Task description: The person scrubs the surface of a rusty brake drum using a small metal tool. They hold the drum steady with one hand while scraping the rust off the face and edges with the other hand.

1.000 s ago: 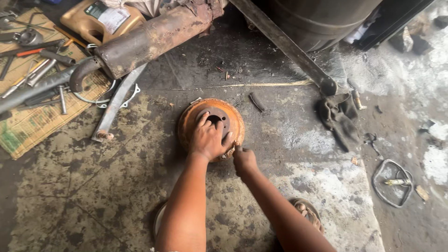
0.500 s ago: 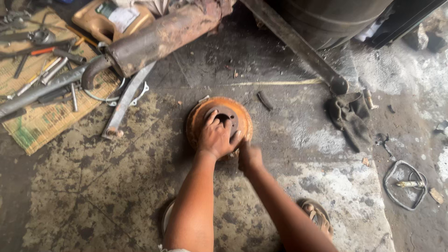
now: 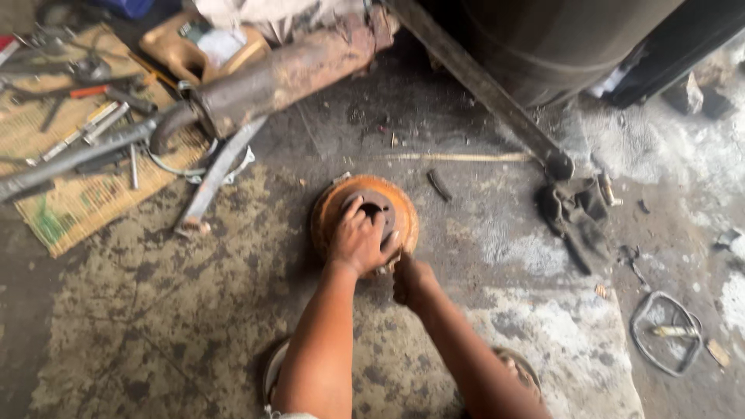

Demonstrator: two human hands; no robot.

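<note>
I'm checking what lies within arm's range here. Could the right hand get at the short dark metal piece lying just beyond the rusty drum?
Probably yes. The right hand sits at the rusty drum's near edge, and the dark metal piece lies on bare floor just past the drum, with nothing between them.

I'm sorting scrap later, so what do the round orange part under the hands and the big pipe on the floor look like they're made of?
The round drum under the left hand looks like cast iron or steel: an orange-brown rust coat, thick rim. The big pipe seems to be steel too, with a dull, patchy brown rusted skin. The exact alloy cannot be told by look.
</note>
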